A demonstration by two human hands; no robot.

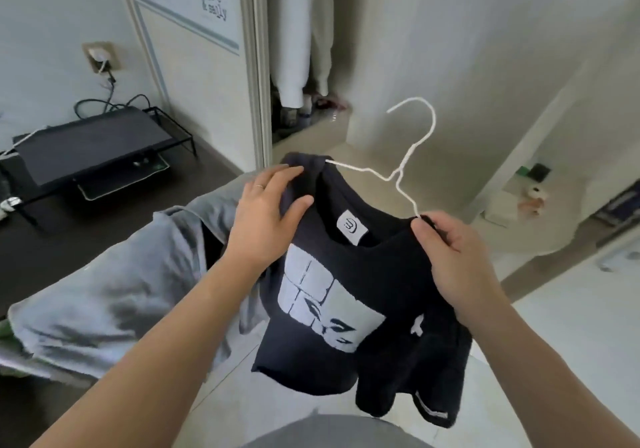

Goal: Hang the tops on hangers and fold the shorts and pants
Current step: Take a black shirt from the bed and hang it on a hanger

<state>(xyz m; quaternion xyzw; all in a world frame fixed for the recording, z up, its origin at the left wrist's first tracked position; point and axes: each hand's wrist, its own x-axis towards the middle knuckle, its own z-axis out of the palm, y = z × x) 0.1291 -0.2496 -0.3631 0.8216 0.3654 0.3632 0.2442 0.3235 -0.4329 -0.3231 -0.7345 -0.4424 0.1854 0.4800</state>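
1. Far out to the left of my left fingers lies a grey garment (114, 295), crumpled and waiting. I can't tell from here whether it is a top or pants.
2. My left hand (263, 222) lies on the near shoulder of the dark T-shirt (391, 264). The fingers are almost straight and flat on the cloth, with the thumb lower on the chest side. They are pressing, not clenching.
3. The T-shirt hangs in the air between my two hands, print toward me and the neck label (351, 228) showing. Its hem drops below both wrists.
4. The white wire hanger (398, 172) stands above the collar, hook up and away from my fingers. One arm runs into the neck hole just beyond my left fingertips. The other slants down to my right fingertips.
5. My right hand (464, 264) is closed in a pinch on the collar edge, right where that wire arm meets the cloth.
6. I judge the hanger half seated. To do it well, I would anchor the left shoulder, stretch the collar open with the right pinch and ease the second arm in under the shoulder seam.
7. I would go gently, because wire can snag or stretch a neckline. Then I would level both shoulders.
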